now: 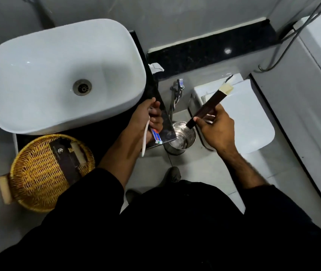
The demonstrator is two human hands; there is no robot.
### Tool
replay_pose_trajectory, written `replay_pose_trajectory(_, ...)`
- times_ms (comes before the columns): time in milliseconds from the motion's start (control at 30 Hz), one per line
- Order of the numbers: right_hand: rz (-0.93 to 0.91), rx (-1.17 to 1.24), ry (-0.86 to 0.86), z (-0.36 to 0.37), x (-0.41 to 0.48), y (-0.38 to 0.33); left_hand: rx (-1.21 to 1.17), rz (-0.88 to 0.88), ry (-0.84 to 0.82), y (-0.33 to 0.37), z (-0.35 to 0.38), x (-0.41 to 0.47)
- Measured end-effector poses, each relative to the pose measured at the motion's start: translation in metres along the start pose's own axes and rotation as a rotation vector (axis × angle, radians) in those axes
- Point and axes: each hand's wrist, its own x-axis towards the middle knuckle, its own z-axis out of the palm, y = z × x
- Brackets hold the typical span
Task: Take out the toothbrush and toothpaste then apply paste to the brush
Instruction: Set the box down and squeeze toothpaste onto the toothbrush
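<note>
My left hand (149, 118) hovers over the right corner of the black counter (165, 132). It grips a white toothbrush (145, 139), whose handle hangs down toward me, together with a small white, red and blue toothpaste tube (156, 136). The brush head is hidden in my fingers. My right hand (214, 128) is off to the right, above a steel bin (181, 138). It holds a long dark brown carton (206, 108) with an opened cream flap at its far end, tilted up and to the right.
A white basin (64, 75) fills the counter's left. A wicker basket (48, 173) with another dark carton stands at the front left. A white toilet (243, 114) is on the right, a wall tap (179, 87) behind the bin, and grey tiled floor below.
</note>
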Motion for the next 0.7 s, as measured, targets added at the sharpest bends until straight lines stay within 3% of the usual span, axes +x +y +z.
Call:
replay_pose_trajectory(400,0.047,-0.115,-0.016,0.008,0.056,0.036,-0.031,0.022,0.055,-0.01,0.006,0.001)
replay_pose_trajectory(567,0.083,0.086,0.001,0.009,0.037,0.033,-0.047,0.026,0.087,-0.015,0.006,-0.001)
replay_pose_trajectory(700,0.155,0.364,-0.178,0.013,0.003,0.005,-0.093,0.034,0.07,-0.017,0.01,-0.001)
